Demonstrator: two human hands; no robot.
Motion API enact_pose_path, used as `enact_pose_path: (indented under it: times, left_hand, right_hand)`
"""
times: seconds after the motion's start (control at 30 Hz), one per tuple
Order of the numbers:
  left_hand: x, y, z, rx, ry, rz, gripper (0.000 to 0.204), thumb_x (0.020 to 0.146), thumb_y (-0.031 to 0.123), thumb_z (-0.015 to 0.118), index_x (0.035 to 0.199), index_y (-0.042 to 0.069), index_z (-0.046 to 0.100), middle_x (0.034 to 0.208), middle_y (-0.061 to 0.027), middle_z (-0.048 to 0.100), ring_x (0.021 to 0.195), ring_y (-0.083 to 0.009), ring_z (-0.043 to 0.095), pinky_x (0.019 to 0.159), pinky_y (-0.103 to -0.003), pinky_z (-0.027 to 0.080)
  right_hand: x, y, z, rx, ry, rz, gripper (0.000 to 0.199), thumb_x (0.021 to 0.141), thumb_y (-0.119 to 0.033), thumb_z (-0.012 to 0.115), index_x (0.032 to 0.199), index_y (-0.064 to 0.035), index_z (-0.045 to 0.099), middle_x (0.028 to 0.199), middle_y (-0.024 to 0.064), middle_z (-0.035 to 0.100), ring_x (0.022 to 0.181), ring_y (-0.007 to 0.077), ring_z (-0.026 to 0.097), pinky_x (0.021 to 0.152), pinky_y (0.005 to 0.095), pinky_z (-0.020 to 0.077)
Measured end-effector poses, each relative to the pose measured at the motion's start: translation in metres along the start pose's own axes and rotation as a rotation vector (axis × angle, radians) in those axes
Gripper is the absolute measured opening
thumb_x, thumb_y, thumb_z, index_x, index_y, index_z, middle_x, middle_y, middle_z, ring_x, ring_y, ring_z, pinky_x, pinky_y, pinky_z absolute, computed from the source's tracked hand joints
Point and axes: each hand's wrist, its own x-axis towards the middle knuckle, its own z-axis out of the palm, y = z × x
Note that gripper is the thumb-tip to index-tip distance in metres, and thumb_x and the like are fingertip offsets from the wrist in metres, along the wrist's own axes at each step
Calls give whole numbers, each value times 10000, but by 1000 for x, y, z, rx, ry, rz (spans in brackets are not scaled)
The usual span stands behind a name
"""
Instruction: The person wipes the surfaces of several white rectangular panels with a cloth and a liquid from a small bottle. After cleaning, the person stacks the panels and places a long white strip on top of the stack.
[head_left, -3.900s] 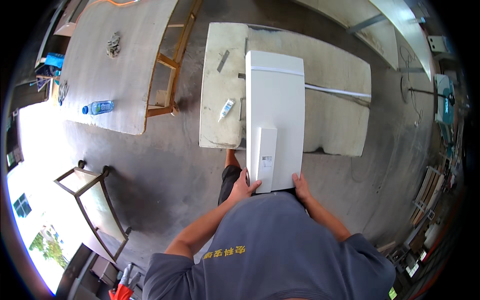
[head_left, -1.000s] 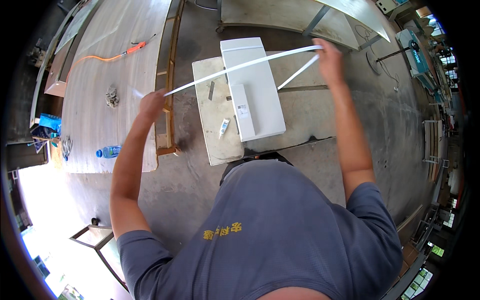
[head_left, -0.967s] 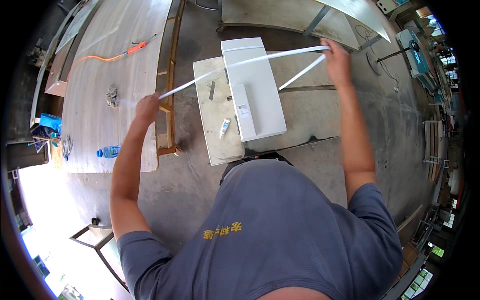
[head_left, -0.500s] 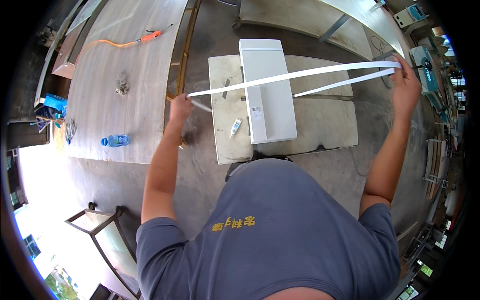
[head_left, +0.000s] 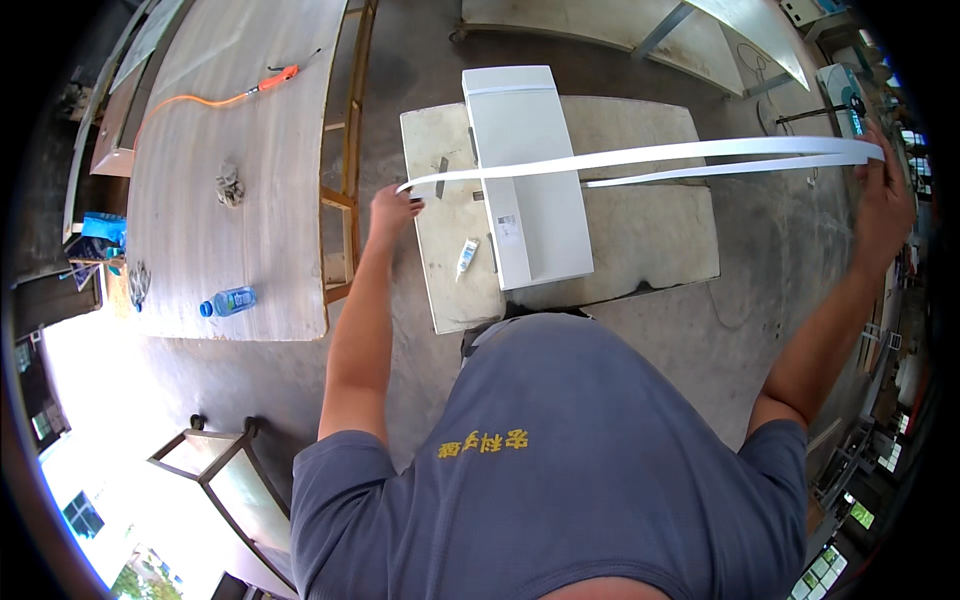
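A long white flat strip (head_left: 640,156) stretches across in front of me, above a white oblong box (head_left: 548,215). My left hand (head_left: 394,212) pinches one end of it, just off the left edge of the low worktable (head_left: 655,240). Far to the right, my right hand (head_left: 884,205) is closed around the strip where it doubles back, so a second, lower length runs back toward the box. The box lies lengthwise away from me, with a small label on its near left part. Left of the box lies a white and blue tube (head_left: 467,256).
On the left stands a wood-topped table (head_left: 270,215) bearing an orange air gun (head_left: 278,77) with its hose, a crumpled rag (head_left: 229,186) and a blue-capped bottle (head_left: 230,301). A wheeled metal frame (head_left: 215,460) stands lower left. Another table (head_left: 560,25) is at the far side.
My right hand has moved farther right, drawing the doubled strip out longer. My left hand has shifted right, toward the low worktable. The view has shifted slightly too.
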Motion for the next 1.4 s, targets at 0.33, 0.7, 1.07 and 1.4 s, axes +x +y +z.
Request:
enact_pose_path:
  times: [0.33, 0.7, 1.07, 1.4]
  left_hand:
    - [22, -20, 112, 785, 96, 111, 229, 906, 136, 561, 1063, -22, 616, 1061, -284, 680, 1005, -420, 669, 863, -476, 542]
    - [2, 24, 118, 931, 107, -32, 263, 917, 186, 576, 1077, -1, 668, 1111, -237, 689, 1060, -379, 670, 901, -448, 545]
    - [18, 1, 140, 891, 18, -107, 304, 832, 261, 691, 1018, 23, 731, 1116, -219, 698, 1074, -351, 671, 898, -413, 548]
    - [52, -21, 111, 749, -319, -113, 320, 821, 324, 733, 925, 21, 743, 953, -199, 727, 947, -307, 708, 788, -408, 566]
  right_hand:
    - [4, -16, 9, 22, -14, -78, 292, 1017, -261, 584, 1285, -207, 686, 1092, -12, 747, 823, 52, 648, 754, 211, 519]
    - [-22, -62, 12, 143, -94, -219, 261, 991, -198, 622, 1232, -174, 718, 1076, 17, 754, 725, 48, 657, 649, 209, 517]
    - [-26, -56, 14, 178, -111, -185, 272, 971, -143, 632, 1230, -147, 716, 1090, 24, 749, 746, 62, 662, 654, 212, 523]
    - [-29, -57, 12, 237, -156, -205, 322, 929, -14, 622, 1219, -116, 716, 1051, 77, 751, 805, 99, 696, 663, 237, 555]
